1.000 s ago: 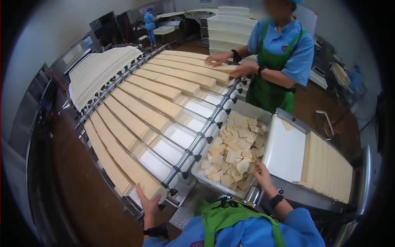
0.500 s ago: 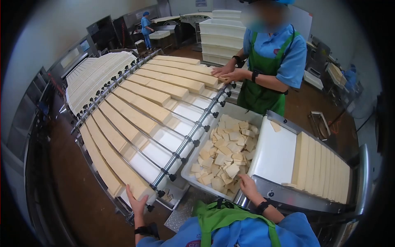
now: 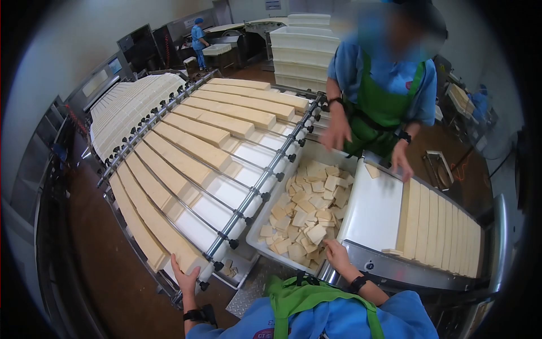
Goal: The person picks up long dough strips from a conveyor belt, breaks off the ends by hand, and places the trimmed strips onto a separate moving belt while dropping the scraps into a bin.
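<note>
The nearest row of biscuits (image 3: 161,229), a long tan line of pieces packed edge to edge, runs from about seven o'clock in the view up toward ten o'clock, the outermost of the parallel rows fanned across the lane conveyor (image 3: 248,155). The left hand (image 3: 185,277) sits at its near end at seven o'clock, open, with the palm flat against the end face and the fingers spread upward, clasping nothing. The right hand (image 3: 337,254) is at about five o'clock, at the near rim of the white bin (image 3: 255,244), its fingers bent down onto the broken biscuit pieces (image 3: 310,209) heaped inside. Whether it grips a piece cannot be told. The bin lies just beyond a rail of black-knobbed rollers (image 3: 265,176) that ends the lanes. At three o'clock from the bin a white belt (image 3: 375,214) carries more biscuit rows (image 3: 443,229) set crosswise, with one loose piece (image 3: 371,170) at its far end. At one o'clock a co-worker (image 3: 389,85) in a green apron leans in, one hand (image 3: 337,135) over the far end of the bin and the other hand (image 3: 402,164) near the crosswise rows. Stacked white trays (image 3: 302,48) stand at twelve o'clock, and a distant person (image 3: 197,37) is at eleven o'clock.
</note>
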`<state>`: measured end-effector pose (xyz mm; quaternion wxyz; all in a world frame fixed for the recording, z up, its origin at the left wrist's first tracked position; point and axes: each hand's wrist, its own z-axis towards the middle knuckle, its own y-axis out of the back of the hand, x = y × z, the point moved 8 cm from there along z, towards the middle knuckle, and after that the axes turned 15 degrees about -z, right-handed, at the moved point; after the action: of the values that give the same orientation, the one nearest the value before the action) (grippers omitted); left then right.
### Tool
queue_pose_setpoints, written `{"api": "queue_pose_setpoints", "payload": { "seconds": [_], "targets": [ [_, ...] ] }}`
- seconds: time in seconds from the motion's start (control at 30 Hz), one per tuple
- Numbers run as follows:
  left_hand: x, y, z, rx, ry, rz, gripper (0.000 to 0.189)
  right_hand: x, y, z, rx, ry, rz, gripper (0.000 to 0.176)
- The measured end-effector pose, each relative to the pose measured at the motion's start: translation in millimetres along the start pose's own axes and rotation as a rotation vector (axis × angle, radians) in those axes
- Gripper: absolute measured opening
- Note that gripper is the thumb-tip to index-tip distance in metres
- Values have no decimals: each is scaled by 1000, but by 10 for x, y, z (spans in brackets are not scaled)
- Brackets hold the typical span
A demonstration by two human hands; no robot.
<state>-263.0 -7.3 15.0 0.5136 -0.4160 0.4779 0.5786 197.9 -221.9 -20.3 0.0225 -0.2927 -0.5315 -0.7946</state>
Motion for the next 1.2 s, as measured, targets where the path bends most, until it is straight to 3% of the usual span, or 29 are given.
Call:
{"api": "queue_pose_setpoints", "payload": {
  "seconds": [0.2, 0.3, 1.2],
  "targets": [
    [-72, -29, -16, -11, -4, -1, 94, -16, 7, 3, 0, -28, 24, 20],
    [-39, -13, -14, -23, -11, 0, 92, 4, 18, 1, -37, 1, 15, 25],
    [44, 0, 5, -73, 26, -18, 84, -42, 2, -21, -31, -21, 53, 20]
  ]
}}
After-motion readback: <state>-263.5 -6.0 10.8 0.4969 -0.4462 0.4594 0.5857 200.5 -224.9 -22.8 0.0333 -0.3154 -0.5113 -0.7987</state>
